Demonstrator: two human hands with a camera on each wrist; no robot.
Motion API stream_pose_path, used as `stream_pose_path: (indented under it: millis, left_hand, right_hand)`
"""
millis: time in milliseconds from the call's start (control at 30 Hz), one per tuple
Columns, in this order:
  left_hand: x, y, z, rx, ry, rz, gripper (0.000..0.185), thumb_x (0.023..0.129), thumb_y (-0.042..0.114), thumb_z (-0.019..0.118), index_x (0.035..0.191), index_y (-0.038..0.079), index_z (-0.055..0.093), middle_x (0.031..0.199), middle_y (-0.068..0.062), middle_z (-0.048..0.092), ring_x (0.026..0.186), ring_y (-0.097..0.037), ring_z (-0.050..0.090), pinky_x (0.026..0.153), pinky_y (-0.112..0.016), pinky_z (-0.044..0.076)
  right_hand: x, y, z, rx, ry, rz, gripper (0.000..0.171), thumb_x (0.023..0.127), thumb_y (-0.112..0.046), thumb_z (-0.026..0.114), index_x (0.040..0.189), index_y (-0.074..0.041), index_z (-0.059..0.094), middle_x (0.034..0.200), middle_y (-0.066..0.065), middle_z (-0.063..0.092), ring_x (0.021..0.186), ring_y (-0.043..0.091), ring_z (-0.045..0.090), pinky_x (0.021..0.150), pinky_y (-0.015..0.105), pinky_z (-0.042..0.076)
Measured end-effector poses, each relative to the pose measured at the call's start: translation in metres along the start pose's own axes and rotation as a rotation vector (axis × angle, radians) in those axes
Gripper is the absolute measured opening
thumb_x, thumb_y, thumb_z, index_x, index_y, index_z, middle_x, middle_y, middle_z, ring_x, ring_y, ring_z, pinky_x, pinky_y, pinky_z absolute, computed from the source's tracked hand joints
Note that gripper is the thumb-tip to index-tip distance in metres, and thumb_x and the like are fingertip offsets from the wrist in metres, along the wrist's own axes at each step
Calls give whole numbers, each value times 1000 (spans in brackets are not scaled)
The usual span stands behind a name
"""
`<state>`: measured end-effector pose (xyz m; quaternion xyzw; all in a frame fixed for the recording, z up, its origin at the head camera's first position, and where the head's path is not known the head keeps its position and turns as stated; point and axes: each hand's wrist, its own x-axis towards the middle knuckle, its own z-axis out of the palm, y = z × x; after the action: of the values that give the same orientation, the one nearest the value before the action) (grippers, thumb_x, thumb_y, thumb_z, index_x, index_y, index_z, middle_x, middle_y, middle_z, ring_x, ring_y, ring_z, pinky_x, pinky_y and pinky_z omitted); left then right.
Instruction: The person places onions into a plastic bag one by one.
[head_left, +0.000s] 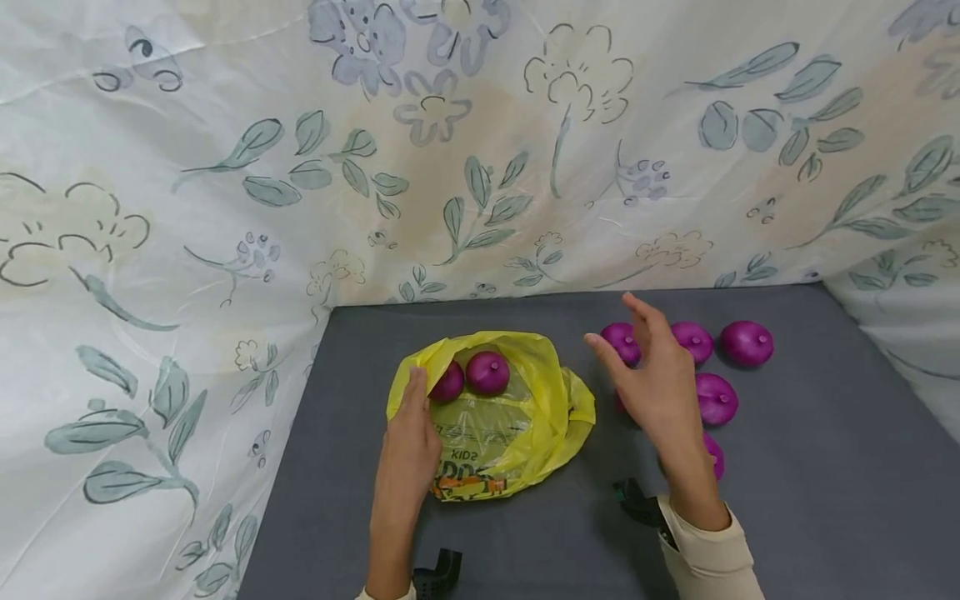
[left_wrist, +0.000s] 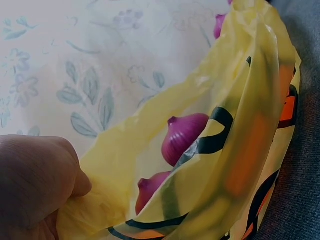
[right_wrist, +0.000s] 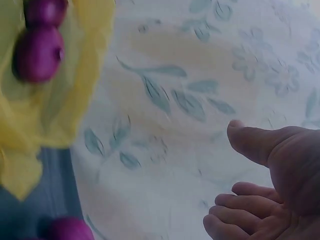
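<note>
A yellow plastic bag (head_left: 551, 367) lies with its mouth open on the dark table, two purple onions (head_left: 487, 372) inside it. My left hand (head_left: 408, 450) pinches the bag's left rim between thumb and fingers; the left wrist view shows the thumb and knuckles (left_wrist: 40, 185) over the crumpled plastic. To the right of the bag, my right hand (head_left: 660, 387) is raised above loose onions with thumb and fingers spread apart. Nothing sits in its grasp in the right wrist view, where the palm and fingers (right_wrist: 245, 210) show.
Several more purple onions (head_left: 746, 343) lie on the grey table (head_left: 825, 467) around and beyond the right hand, some partly hidden by it. A flower-printed cloth (head_left: 480, 208) hangs behind the table and along its sides.
</note>
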<state>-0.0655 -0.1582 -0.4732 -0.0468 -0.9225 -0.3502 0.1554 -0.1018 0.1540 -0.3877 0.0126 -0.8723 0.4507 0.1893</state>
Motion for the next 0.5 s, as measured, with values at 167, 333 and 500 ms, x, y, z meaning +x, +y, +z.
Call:
stream_pose_path:
  millis: [167,333,500]
  left_hand:
    - [-1,-1,-1,1,-4,-2,56,113,4,44,167,6,30,172,-14,31,57,-15,45,52,-31,31]
    - [-1,-1,0,-11,-14,-3,57,113,4,44,168,8,30,173,-13,30,58,-13,44,52,-32,31]
    - [-2,-1,1,-17,-21,-8,57,113,4,44,168,8,30,173,-13,30,44,-15,33,49,-30,29]
  right_hand:
    - [-1,10,-26,-8,67,61,82,95,-46,80,164,-22,42,163,4,48,145,33,50,112,57,43]
    - [-2,27,-48,-37,151,129,80,96,-46,78,164,-26,41,163,-3,46,145,26,50,114,48,43]
    - [-9,46,-66,-37,231,184,76,96,-40,80,162,-28,44,162,-7,48,147,17,48,117,33,40]
